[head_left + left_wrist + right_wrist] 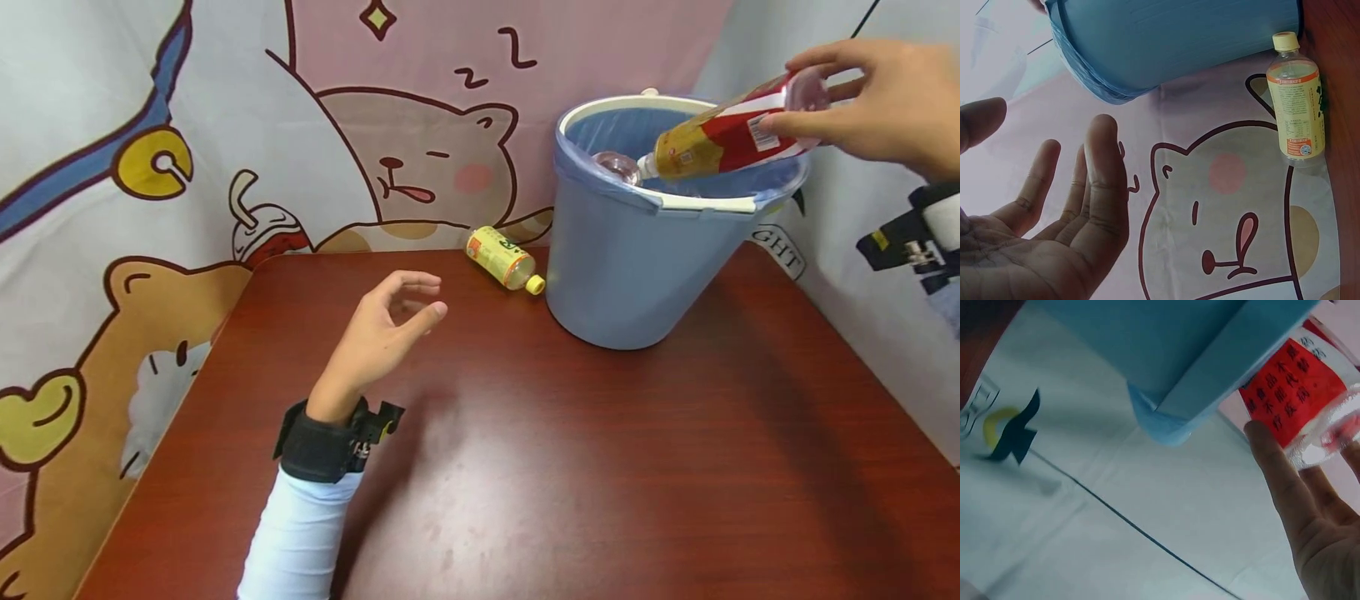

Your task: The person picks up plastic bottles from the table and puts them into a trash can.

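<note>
My right hand (877, 108) grips the base end of a plastic bottle (720, 137) with a red and gold label. Tilted neck-down, the bottle reaches over the rim of a blue trash bin (622, 258), its white cap inside the opening. In the right wrist view the bottle's red label (1294, 387) and clear base show between thumb and fingers. My left hand (378, 329) hovers over the table with fingers loosely bent, holding nothing. Beyond it, a small bottle (502, 258) with a yellow cap and label lies on its side near the bin.
The bin, lined with a blue bag, stands at the back right of the brown table (525, 467). Another clear plastic bottle (617, 165) shows inside it. A cloth with cartoon animals (420, 167) hangs right behind the table.
</note>
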A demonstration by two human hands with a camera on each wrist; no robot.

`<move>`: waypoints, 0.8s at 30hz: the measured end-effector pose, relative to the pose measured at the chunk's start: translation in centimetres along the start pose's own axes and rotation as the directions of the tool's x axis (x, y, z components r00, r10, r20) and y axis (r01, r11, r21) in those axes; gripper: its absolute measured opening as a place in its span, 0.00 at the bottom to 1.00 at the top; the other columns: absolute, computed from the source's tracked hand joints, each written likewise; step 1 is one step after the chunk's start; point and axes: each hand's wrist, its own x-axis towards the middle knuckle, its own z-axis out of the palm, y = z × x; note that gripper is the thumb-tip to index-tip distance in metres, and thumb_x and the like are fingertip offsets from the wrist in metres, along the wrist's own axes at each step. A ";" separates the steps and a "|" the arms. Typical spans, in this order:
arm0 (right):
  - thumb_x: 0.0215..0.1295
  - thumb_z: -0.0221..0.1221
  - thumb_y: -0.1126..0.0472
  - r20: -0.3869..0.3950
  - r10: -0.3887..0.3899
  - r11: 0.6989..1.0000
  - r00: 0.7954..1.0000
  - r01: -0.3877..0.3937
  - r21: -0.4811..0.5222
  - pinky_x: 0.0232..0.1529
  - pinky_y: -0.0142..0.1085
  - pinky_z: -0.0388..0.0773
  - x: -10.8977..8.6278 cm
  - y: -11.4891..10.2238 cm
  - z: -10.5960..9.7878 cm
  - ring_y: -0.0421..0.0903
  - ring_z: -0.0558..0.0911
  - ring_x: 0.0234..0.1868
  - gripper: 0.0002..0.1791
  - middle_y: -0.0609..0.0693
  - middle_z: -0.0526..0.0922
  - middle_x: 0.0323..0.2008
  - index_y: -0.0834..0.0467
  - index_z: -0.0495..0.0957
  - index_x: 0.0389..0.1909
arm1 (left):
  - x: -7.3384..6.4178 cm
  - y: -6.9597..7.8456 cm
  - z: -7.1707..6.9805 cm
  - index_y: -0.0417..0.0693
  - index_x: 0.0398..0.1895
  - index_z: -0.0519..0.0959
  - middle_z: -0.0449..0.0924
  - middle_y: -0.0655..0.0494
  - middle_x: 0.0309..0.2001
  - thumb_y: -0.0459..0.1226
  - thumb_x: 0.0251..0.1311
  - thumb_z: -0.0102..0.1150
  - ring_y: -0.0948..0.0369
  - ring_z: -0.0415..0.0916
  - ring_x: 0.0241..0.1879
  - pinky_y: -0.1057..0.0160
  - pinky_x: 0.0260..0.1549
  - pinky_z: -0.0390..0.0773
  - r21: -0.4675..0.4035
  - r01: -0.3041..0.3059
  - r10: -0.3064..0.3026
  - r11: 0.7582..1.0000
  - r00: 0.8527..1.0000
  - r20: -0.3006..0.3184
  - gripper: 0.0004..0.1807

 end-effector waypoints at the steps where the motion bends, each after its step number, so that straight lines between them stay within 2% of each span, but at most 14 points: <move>1: 0.59 0.60 0.51 0.014 -0.042 0.998 0.999 0.042 -0.054 0.48 0.71 0.61 0.1 0.0 0.0 0.76 0.60 0.56 0.40 0.75 0.56 0.67 0.59 0.58 0.70 | 0.0 0.0 0.0 0.45 0.56 0.71 0.75 0.44 0.52 0.41 0.61 0.58 0.52 0.78 0.40 0.49 0.37 0.80 0.004 0.004 -0.004 1.000 1.000 0.002 0.21; 5: 0.58 0.60 0.50 0.060 -0.157 0.952 0.986 0.167 -0.257 0.45 0.71 0.67 0.5 -0.4 0.3 0.75 0.64 0.50 0.39 0.79 0.66 0.56 0.68 0.61 0.65 | 0.2 -0.2 0.1 0.46 0.56 0.71 0.75 0.46 0.52 0.42 0.61 0.58 0.54 0.78 0.38 0.53 0.35 0.80 0.020 0.013 -0.013 1.000 1.000 0.008 0.21; 8: 0.59 0.59 0.48 0.111 -0.147 0.927 0.983 0.176 -0.332 0.45 0.72 0.68 0.7 -0.5 0.8 0.75 0.63 0.51 0.39 0.78 0.65 0.56 0.68 0.61 0.65 | 0.3 -0.3 0.1 0.46 0.56 0.71 0.75 0.46 0.51 0.42 0.61 0.58 0.53 0.78 0.37 0.54 0.33 0.78 0.027 0.015 -0.015 1.000 1.000 0.013 0.21; 13: 0.60 0.58 0.45 0.191 -0.118 0.903 0.975 0.185 -0.387 0.49 0.73 0.66 0.9 -0.2 1.4 0.77 0.62 0.51 0.42 0.80 0.64 0.55 0.68 0.58 0.66 | 0.2 -0.5 0.1 0.46 0.56 0.71 0.75 0.46 0.51 0.43 0.61 0.58 0.53 0.77 0.37 0.57 0.31 0.77 0.026 0.022 -0.023 0.999 0.999 0.028 0.22; 16: 0.60 0.57 0.41 0.269 -0.115 0.889 0.956 0.220 -0.401 0.48 0.73 0.66 0.9 0.2 1.8 0.77 0.63 0.51 0.42 0.81 0.67 0.53 0.68 0.61 0.65 | 0.2 -0.6 0.0 0.46 0.56 0.71 0.75 0.46 0.52 0.43 0.60 0.59 0.55 0.77 0.39 0.57 0.32 0.77 0.018 0.028 -0.029 0.999 0.999 0.036 0.22; 19: 0.60 0.56 0.40 0.329 -0.112 0.891 0.938 0.242 -0.385 0.47 0.72 0.67 0.9 0.5 2.3 0.78 0.64 0.51 0.40 0.81 0.69 0.52 0.68 0.64 0.63 | 0.1 -0.6 0.0 0.47 0.56 0.71 0.75 0.47 0.52 0.42 0.60 0.59 0.55 0.78 0.40 0.57 0.32 0.77 0.012 0.028 -0.029 1.000 0.999 0.037 0.21; 24: 0.62 0.56 0.45 0.336 -0.141 0.886 0.931 0.270 -0.376 0.43 0.68 0.72 0.9 0.7 2.4 0.78 0.68 0.50 0.35 0.80 0.72 0.51 0.70 0.66 0.60 | 0.1 -0.6 -0.1 0.47 0.56 0.71 0.75 0.47 0.52 0.43 0.60 0.59 0.54 0.78 0.40 0.56 0.33 0.77 0.009 0.019 -0.019 1.000 0.999 0.035 0.21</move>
